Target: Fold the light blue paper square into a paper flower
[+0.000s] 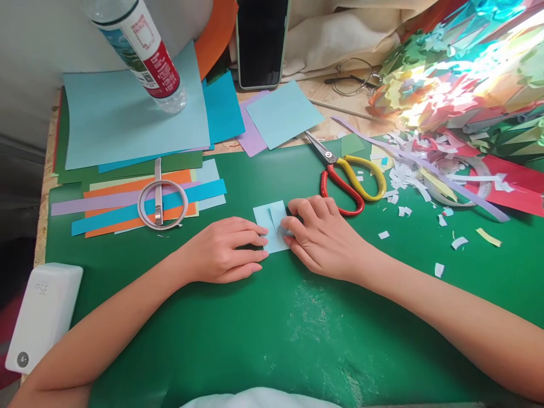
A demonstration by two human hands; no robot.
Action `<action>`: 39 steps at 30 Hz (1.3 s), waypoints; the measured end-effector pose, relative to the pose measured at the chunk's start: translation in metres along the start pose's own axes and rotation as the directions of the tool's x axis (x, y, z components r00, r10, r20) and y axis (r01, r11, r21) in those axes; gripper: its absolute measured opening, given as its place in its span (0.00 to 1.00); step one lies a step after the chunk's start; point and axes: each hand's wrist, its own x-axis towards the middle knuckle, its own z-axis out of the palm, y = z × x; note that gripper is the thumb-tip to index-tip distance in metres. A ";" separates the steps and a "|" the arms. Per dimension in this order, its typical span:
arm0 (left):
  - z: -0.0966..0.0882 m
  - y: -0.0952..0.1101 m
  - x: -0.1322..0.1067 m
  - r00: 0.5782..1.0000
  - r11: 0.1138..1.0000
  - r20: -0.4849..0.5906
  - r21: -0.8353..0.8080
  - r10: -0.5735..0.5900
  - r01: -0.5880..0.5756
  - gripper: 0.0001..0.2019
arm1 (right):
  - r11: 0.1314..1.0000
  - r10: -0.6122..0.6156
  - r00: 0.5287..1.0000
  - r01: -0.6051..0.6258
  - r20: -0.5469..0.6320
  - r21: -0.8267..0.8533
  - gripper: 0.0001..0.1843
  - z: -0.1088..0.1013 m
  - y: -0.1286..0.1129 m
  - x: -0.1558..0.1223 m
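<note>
Fold in progress on the small light-blue paper [270, 226], which lies flat on the green mat [255, 340], dead centre between both hands. One flap is already raised and curled over near the paper's middle.

To do it well, as I judge it: I keep the sheet pinned so it doesn't slide on the slick mat, line the flap's edge up with the edge under it before pressing, then run the crease from the middle outward with fingertips, low and firm. There are loose scraps [408, 181] off to the right, so I keep them from getting under the sheet.

Left hand [225, 249]: palm down, fingers stretched out and close together, tips resting on the paper's left edge. Nothing gripped, it just pins the sheet.

Right hand [325, 238]: palm down, fingers bent, tips on the flap and the paper's right side. The thumb is hidden under the hand, so I can't tell whether it pinches the flap or only presses it.

Around it: red-and-yellow scissors [348, 175] just beyond the right hand, not touched. Coloured paper strips [110, 209] with a metal ring [162, 204] lying on them, up left. Plastic bottle [144, 51] on pale sheets at the back, phone [261, 42] beside it, glasses [352, 76] further right. White box [42, 314] at the mat's left edge.
</note>
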 end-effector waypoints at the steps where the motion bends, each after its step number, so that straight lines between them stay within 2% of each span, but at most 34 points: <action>1: 0.000 0.000 0.000 1.000 1.000 0.000 0.000 -0.001 0.001 0.06 | 1.000 -0.019 1.000 0.019 -0.001 0.019 0.08 0.000 0.003 0.001; 4: 0.000 0.000 0.000 1.000 1.000 -0.002 0.000 -0.003 0.003 0.06 | 0.992 -0.103 0.995 0.102 0.002 0.077 0.08 0.000 0.010 0.003; 7: 0.001 0.000 0.000 1.000 1.000 -0.007 -0.002 -0.010 0.010 0.06 | 0.987 -0.129 0.992 0.127 0.014 0.099 0.08 -0.001 0.014 0.003; 13: 0.002 0.000 -0.002 1.000 1.000 -0.016 -0.022 -0.014 0.014 0.05 | 0.983 -0.132 0.991 0.130 0.002 0.131 0.06 0.000 0.014 0.004; 19: 0.003 0.000 -0.002 0.999 1.000 -0.024 -0.014 -0.022 0.022 0.05 | 0.987 -0.041 0.998 0.048 -0.049 0.153 0.04 0.003 0.014 0.005; 28: 0.003 0.000 -0.002 0.999 1.000 -0.029 -0.018 -0.020 0.020 0.06 | 0.988 -0.003 1.000 0.005 -0.014 0.155 0.18 0.003 0.011 0.004; 31: 0.003 0.000 -0.002 0.999 1.000 -0.027 -0.010 -0.025 0.024 0.06 | 0.990 -0.007 1.000 0.005 0.012 0.144 0.20 0.001 0.011 0.004; 35: 0.003 0.001 -0.001 1.000 0.999 -0.015 0.033 -0.004 0.004 0.06 | 0.984 -0.043 0.999 0.039 0.016 0.173 0.18 0.001 0.013 0.005; 39: 0.002 0.004 0.001 0.999 0.985 -0.022 0.169 0.035 -0.031 0.07 | 0.979 -0.054 0.997 0.064 -0.054 0.196 0.16 0.004 0.015 0.005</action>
